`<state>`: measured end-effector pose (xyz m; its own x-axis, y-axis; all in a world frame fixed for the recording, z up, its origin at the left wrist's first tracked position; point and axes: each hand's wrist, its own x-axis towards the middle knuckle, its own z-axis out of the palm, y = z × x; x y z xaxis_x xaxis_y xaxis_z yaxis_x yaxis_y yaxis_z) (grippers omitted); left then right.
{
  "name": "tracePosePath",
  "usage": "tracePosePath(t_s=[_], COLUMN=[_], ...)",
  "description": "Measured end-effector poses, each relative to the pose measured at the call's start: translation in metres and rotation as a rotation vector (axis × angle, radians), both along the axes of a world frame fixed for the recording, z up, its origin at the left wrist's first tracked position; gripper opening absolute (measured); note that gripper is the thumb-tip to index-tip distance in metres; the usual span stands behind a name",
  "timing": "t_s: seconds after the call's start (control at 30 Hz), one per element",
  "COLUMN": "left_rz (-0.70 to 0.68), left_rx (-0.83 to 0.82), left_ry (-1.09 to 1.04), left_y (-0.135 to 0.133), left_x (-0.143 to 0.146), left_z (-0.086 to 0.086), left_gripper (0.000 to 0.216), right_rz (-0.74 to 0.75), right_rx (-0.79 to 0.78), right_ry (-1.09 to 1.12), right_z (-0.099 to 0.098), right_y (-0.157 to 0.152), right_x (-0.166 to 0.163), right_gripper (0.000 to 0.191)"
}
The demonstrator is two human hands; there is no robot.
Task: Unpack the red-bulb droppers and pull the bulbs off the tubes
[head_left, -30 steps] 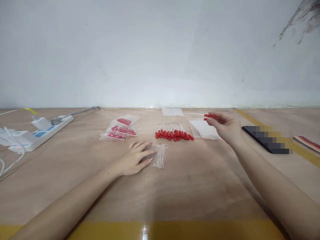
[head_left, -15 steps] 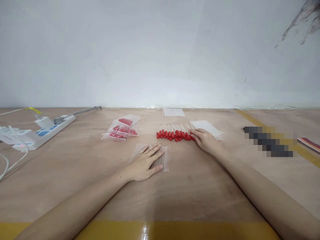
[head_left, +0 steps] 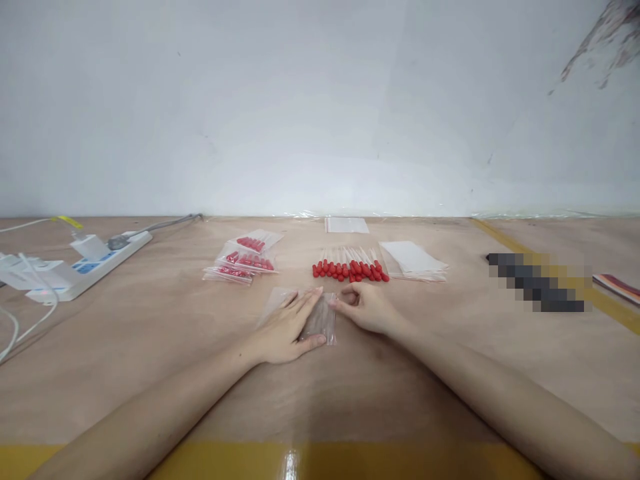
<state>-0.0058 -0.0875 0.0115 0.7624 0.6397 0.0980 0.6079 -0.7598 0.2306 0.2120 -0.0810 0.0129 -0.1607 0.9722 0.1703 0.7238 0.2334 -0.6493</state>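
A clear zip bag (head_left: 320, 323) lies flat on the table in front of me. My left hand (head_left: 285, 327) rests palm down on it, fingers stretched and thumb apart. At the bag's right edge, by the zip strip, my right hand (head_left: 367, 307) has thumb and index finger curled together on the plastic; how firmly they grip cannot be seen. Just beyond the hands is a row of pale sticks with red heads (head_left: 350, 269), heads toward me. Farther left, filled zip bags (head_left: 243, 259) with red-headed pieces inside are piled over one another.
Right of the sticks lies a stack of white cards (head_left: 415, 258). Another flat white packet (head_left: 347, 225) is near the wall. A power strip (head_left: 100, 267) with plugs and cables occupies the left. A dark blurred object (head_left: 535, 283) and a striped item (head_left: 617, 289) lie right.
My right hand has left the right end of the stick row and come nearer and left to the bag's edge. My left hand has stayed flat on the bag.
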Motion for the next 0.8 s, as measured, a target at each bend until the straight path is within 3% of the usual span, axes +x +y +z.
tracePosePath(t_s=[0.17, 0.27, 0.33, 0.43, 0.53, 0.73, 0.8], left_rz=[-0.002, 0.066, 0.185, 0.392, 0.53, 0.695, 0.681], left_rx=[0.01, 0.104, 0.216, 0.382, 0.489, 0.415, 0.327], left_ry=[0.028, -0.034, -0.138, -0.295, -0.331, -0.208, -0.141], left_y=[-0.003, -0.001, 0.005, 0.024, 0.045, 0.075, 0.083], left_x=[0.0, -0.002, -0.006, -0.021, -0.041, -0.078, -0.085], left_z=[0.0, 0.003, 0.006, 0.008, 0.012, 0.029, 0.036], left_gripper=[0.076, 0.071, 0.062, 0.051, 0.046, 0.04, 0.043], right_rz=[0.056, 0.089, 0.06, -0.228, -0.598, -0.724, -0.749], right_rx=[-0.046, -0.014, 0.028, 0.065, 0.093, -0.116, -0.141], right_ry=[0.057, 0.131, 0.303, 0.591, 0.618, 0.427, 0.192], right_z=[-0.004, 0.003, 0.016, 0.04, 0.049, 0.029, 0.028], right_y=[-0.001, 0.003, 0.01, 0.027, 0.043, 0.046, 0.043], right_x=[-0.023, -0.016, 0.004, 0.054, 0.109, 0.167, 0.174], right_gripper=[0.014, 0.013, 0.017, 0.021, 0.031, 0.057, 0.059])
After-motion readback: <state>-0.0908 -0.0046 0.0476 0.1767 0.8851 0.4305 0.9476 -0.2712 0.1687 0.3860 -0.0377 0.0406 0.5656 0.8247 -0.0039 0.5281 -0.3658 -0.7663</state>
